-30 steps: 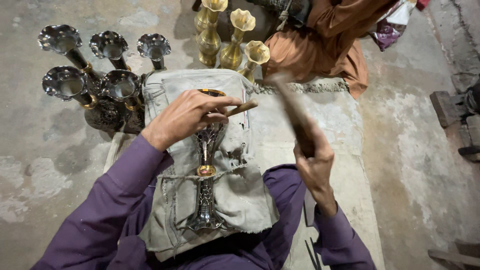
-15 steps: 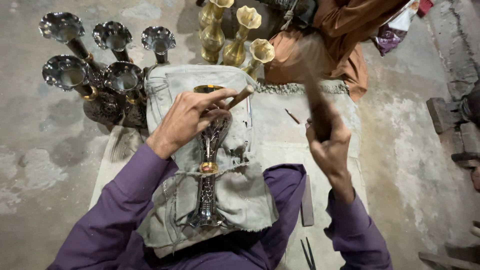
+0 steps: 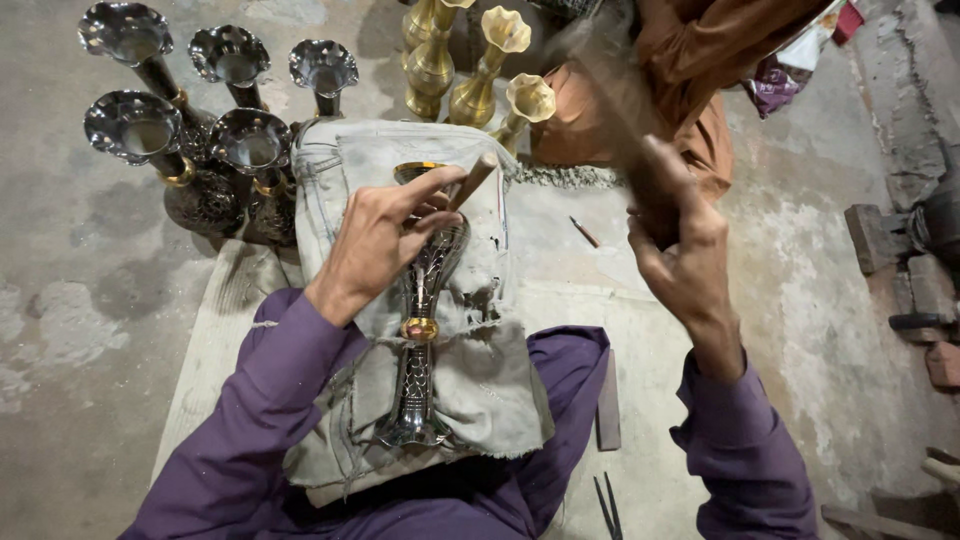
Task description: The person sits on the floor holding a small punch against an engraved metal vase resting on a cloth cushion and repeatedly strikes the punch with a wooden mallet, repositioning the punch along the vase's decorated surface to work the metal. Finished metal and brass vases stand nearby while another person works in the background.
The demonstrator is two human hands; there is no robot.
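A dark engraved metal vase (image 3: pixel 420 330) with a brass band lies lengthwise on a grey cloth (image 3: pixel 480 390) across my lap. My left hand (image 3: pixel 385 235) rests on the vase's upper body and pinches a short wooden-handled chisel (image 3: pixel 473 182) against it. My right hand (image 3: pixel 680 250) is raised to the right of the vase, fist closed on a stick-like hammer handle (image 3: pixel 610 90) that blurs upward toward the top of the frame. Both sleeves are purple.
Several dark finished vases (image 3: pixel 215 140) stand at the upper left, brass-coloured ones (image 3: pixel 470 70) behind the cloth. A person in orange clothing (image 3: pixel 720 60) sits at the top right. Small tools (image 3: pixel 605 500) lie on the mat by my right knee; bricks (image 3: pixel 890 240) lie at right.
My right hand has swung the hammer handle up and back toward the top of the frame. The left hand stays on the vase with the chisel.
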